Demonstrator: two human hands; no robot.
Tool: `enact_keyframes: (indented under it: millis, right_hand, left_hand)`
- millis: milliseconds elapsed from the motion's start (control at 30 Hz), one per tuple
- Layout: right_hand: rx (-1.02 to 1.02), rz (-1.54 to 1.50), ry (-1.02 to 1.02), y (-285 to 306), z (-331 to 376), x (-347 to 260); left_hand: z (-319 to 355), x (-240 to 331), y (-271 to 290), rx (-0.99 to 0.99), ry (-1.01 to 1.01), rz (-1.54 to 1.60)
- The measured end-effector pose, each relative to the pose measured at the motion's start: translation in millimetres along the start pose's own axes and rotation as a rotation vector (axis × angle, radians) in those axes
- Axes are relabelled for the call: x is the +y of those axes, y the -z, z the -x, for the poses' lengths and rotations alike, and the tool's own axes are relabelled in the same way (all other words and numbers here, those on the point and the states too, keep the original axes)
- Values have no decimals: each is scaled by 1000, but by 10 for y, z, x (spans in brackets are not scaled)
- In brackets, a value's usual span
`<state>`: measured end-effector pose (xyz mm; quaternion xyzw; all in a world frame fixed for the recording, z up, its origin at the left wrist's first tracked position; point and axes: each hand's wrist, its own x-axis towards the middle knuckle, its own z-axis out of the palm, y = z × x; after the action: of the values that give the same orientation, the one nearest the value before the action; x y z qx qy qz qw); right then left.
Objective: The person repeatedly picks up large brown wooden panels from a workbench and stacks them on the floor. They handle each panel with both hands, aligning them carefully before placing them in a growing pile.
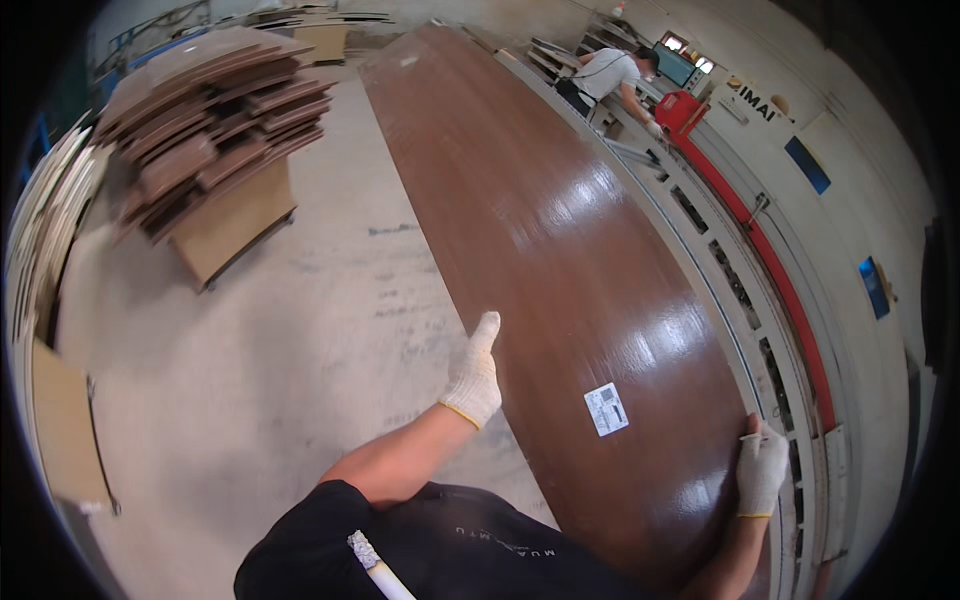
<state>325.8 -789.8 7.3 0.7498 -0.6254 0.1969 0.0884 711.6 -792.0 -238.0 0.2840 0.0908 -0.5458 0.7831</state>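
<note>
The left hand (474,375) lay flat and open against the left edge of the long brown panel (560,250), the right hand (760,470) gripped its right edge beside the red-railed machine (760,250), and bare floor (300,330) lay open leftward up to a board stack (215,120).

In the upper left of the frame a tall, uneven stack of brown wooden panels (215,120) rests on a pale wooden cart (232,222), which stands on the grey concrete floor (300,330). Along the left edge lean pale sheets of board (45,230). At the upper right a person in a light shirt (612,75) bends beside a long grey machine with a red rail (770,270), which runs down the right side.
</note>
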Motion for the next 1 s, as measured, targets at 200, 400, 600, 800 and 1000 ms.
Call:
enact_keyframes:
  millis: [200,400,600,800,1000]
  right_hand:
    - [52,177,-109,-966,-3077,-1757]
    - [-152,88,-29,-3188,-6265,-4060]
    - [-31,174,-15,-4943,-9722,-6727]
    - [-44,223,-122,-6958,-12874,-8659]
    - [-170,211,-192,-7430,-14785,-9333]
  left_hand:
    - [-3065,1356,-1639,-123,48,113]
    - [-6748,3440,-2310,-89,118,30]
    - [-10801,5470,-3658,-48,162,24]
    - [-14532,7031,-4782,-91,230,-3]
    - [-16408,7984,-5818,33,153,-181]
